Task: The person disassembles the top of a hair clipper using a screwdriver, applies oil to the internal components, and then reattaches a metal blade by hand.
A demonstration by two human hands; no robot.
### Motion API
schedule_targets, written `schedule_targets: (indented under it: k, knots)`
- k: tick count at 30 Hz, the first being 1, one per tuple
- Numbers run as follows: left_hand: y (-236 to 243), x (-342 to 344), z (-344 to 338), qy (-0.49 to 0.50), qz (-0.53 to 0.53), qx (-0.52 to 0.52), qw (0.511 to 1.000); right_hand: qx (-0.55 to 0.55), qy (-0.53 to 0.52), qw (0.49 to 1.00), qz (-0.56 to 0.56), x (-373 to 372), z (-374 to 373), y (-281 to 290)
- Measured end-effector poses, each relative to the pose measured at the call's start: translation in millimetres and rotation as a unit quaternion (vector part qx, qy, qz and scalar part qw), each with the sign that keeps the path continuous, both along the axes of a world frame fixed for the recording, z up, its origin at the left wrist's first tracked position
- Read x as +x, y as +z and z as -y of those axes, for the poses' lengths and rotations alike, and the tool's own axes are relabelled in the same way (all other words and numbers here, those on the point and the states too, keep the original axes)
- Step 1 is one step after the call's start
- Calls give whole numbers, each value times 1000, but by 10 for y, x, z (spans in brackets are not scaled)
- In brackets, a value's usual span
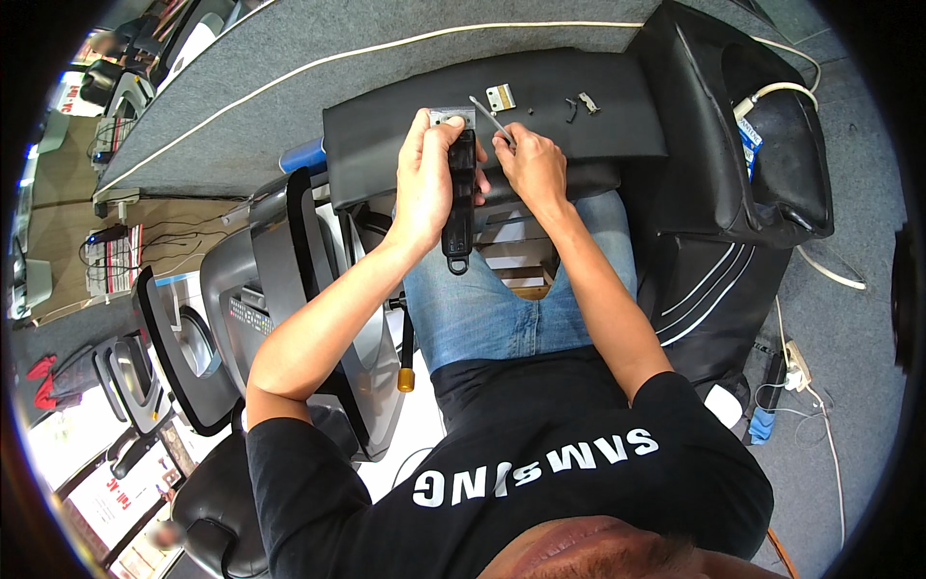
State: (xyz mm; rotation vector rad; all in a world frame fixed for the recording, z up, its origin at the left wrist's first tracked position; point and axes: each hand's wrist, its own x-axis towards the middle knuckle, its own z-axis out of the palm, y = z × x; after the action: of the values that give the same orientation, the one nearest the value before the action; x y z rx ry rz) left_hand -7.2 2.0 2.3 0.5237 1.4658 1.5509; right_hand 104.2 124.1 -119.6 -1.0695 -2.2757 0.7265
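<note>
My left hand (426, 183) grips a black hair clipper (457, 227) upright, its thumb on the metal blade (452, 119) at the top. In my right hand (533, 166) is a thin grey tool (488, 115), pinched by the fingers, its tip beside the blade. On the black padded bench (376, 125) in front lie a light metal plate (501, 97), a tiny dark piece (531, 111), a small dark curved part (571, 110) and a small metal part (588, 102). The clipper's back and some of my fingers are hidden.
A black armrest (798, 188) with a white cable (779, 90) stands at the right. Salon chair parts (231, 280) and a blue object (300, 156) are at the left. Several cables and a power strip (798, 367) lie low at the right.
</note>
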Motion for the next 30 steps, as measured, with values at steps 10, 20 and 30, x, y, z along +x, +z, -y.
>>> schedule_targets:
  k: [10,20,30]
  knots:
    - [49,59,5,27,-15,35,999,-369,-48,843,-389,185,500,917]
    - [-24,97,14,40,-129,99,986,-323,-4,856,-404,113,734,1130]
    - [-34,105,42,43,-180,78,980,-296,-6,854,-427,44,749,1086]
